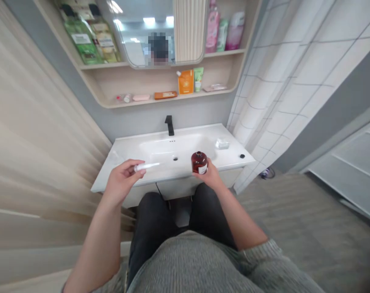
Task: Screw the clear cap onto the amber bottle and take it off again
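Observation:
Over the front left of the white washbasin (132, 142), my left hand (122, 177) pinches a slim white tapered tube (147, 165) between thumb and fingers. Its narrow end points right, towards the bottle; whether it is a dropper or a small funnel I cannot make out. My right hand (211, 175) is wrapped round an amber bottle (198, 159) with a white label. The bottle is upright above the basin's front edge, and its neck is uncapped. A gap separates the tube from the bottle. On the counter's right end lies a small black cap (242, 156).
A clear item (222, 144) sits on the basin's right side. The black faucet (169, 125) stands at the back. Above hangs a shelf (136, 103) with an orange pouch (185, 81), a green tube (198, 79) and several bottles. A curtain (50, 122) borders the left side.

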Action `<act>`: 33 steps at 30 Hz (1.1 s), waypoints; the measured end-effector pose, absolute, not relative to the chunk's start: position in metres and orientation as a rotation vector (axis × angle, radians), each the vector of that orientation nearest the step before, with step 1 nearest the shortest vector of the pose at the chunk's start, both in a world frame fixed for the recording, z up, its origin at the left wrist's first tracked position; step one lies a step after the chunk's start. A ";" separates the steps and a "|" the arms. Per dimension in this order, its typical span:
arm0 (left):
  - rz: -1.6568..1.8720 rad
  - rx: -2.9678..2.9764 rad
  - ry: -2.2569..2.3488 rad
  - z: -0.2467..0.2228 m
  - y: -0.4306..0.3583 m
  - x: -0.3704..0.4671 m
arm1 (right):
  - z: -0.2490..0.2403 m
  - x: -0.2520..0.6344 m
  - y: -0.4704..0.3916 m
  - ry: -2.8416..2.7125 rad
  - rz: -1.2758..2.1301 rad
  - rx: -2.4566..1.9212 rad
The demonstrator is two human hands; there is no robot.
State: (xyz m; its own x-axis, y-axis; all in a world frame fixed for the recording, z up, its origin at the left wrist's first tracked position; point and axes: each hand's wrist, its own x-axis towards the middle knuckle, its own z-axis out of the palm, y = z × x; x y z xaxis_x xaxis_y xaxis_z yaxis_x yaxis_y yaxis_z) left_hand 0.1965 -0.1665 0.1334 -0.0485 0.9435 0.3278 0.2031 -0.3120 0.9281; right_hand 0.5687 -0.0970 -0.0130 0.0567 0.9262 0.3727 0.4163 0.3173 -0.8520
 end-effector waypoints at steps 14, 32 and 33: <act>1.448 1.446 1.365 0.111 -0.144 0.181 | 0.020 0.740 -0.011 -1.207 0.193 -1.544; 1.907 1.132 1.355 0.116 -0.186 0.079 | 0.003 0.303 -0.004 -1.888 1.049 -0.967; 1.911 1.128 1.362 0.116 -0.187 0.073 | 0.000 0.280 0.000 -1.898 1.070 -0.959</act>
